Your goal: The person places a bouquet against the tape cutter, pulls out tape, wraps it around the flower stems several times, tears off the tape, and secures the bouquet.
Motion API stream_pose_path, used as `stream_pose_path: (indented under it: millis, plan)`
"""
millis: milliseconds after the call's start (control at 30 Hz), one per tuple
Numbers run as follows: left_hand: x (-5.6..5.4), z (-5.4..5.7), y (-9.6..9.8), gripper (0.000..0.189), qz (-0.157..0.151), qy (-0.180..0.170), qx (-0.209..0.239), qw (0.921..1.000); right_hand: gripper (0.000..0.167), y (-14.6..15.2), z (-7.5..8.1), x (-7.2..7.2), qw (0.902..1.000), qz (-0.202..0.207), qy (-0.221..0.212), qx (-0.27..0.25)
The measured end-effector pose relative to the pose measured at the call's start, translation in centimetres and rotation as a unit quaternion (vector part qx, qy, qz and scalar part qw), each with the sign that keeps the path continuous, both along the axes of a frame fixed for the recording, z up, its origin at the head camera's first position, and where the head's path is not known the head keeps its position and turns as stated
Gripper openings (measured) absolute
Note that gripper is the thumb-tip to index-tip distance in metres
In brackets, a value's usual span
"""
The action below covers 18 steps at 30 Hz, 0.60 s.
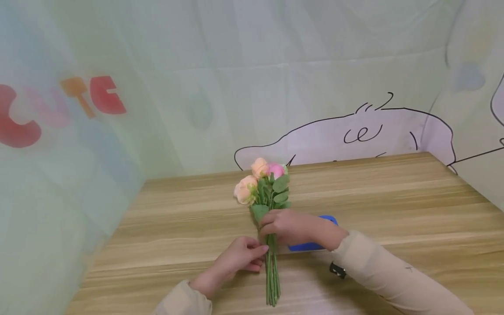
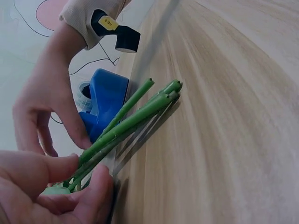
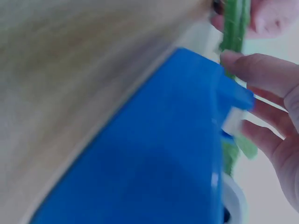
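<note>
A bunch of flowers (image 1: 280, 183) with peach and pink heads and green leaves lies over the table, its heads pointing away from me. My right hand (image 1: 291, 225) holds the stems just below the leaves, thumb and fingers bent about them. Lower down, my left hand (image 1: 242, 256) pinches the green stems (image 2: 126, 119) between thumb and fingers, and their cut ends stick out toward me. Beside the stems, partly under my right forearm, stands a blue tape dispenser (image 1: 307, 246) with a roll of tape (image 2: 84, 90). In the right wrist view the dispenser hides part of the stems.
The wooden table (image 1: 181, 218) runs back to a printed cloth wall (image 1: 244, 87) with a cartoon outline and coloured letters. A black wrist camera (image 1: 337, 270) shows below my right sleeve.
</note>
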<state>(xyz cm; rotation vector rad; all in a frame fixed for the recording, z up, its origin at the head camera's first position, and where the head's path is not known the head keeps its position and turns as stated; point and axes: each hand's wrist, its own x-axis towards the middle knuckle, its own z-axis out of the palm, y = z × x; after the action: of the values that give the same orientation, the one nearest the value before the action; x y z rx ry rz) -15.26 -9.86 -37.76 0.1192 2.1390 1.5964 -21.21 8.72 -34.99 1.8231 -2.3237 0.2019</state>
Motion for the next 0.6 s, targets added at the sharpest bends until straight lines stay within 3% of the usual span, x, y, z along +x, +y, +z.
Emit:
stream_pose_path:
  millis: [333, 467, 600]
  plan:
    - [-0.5, 0.4, -1.0, 0.024, 0.025, 0.037, -0.001, 0.999, 0.036, 3.5, 2.5, 0.0, 0.9967, -0.058, -0.014, -0.056]
    - [-0.6, 0.8, -0.9, 0.02, 0.044, 0.062, -0.002, 0.9971, 0.041, 5.2, 2.8, 0.3, 0.9908, -0.111, -0.058, -0.052]
    - [-0.7, 1.2, -0.7, 0.019, 0.061, 0.072, -0.005, 0.9955, 0.053, 6.9, 2.5, 0.8, 0.9789, -0.171, -0.109, -0.023]
